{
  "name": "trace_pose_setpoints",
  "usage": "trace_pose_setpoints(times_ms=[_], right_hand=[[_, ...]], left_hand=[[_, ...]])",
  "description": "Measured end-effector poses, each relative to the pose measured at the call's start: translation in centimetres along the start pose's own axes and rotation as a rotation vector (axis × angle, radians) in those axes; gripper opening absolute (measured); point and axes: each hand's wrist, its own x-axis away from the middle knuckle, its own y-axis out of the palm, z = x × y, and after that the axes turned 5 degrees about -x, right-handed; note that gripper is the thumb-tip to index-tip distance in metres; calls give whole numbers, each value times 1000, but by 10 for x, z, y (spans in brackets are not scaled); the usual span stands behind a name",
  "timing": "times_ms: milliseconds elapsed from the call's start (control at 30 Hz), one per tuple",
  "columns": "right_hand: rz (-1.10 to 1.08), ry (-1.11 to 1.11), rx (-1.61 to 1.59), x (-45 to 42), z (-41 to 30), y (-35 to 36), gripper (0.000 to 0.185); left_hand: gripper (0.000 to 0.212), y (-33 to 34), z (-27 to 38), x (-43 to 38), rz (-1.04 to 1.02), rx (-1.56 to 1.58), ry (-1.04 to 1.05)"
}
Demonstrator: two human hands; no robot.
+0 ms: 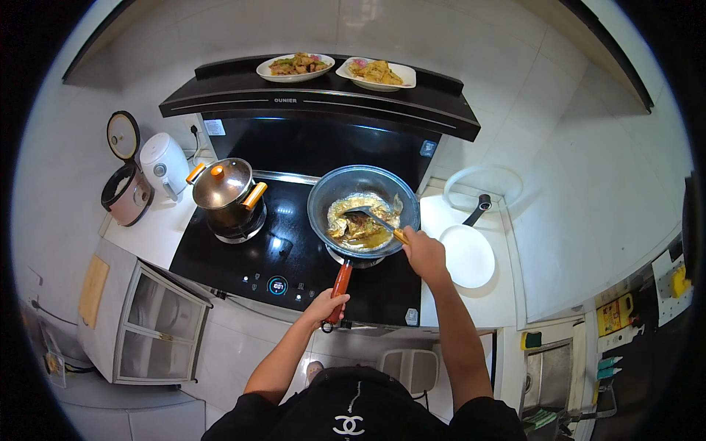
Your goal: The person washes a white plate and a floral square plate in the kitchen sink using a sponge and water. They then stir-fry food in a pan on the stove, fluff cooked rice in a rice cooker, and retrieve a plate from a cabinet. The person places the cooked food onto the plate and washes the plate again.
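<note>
My left hand [326,306] grips the red handle of a wok [319,208] on the right burner of a black glass cooktop [292,242]. Inside the wok, what looks like a whole fish [367,223] lies in bubbling brownish-yellow liquid. My right hand [426,253] is closed round the wooden handle of a spatula [380,219], whose dark blade rests over the fish. Beside my right hand, a white plate [469,256] sits on the counter.
A lidded pot [225,190] with orange handles stands on the left burner. Further left are a white air fryer [164,160] and an open rice cooker [129,198]. Two plates of food [295,66] sit on the range hood [325,102]. A black-handled utensil [479,209] lies behind the white plate.
</note>
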Motion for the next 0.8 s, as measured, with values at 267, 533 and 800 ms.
trace_pose_setpoints(times_ms=[267, 533, 800], right_hand=[[95, 129, 19, -47, -16, 21, 30], [-43, -19, -1, -29, -27, 16, 18], [-12, 3, 60, -54, -29, 5, 21]], left_hand=[[20, 2, 1, 1, -14, 7, -1], [17, -1, 0, 1, -35, -63, 29], [17, 2, 1, 1, -24, -69, 26]])
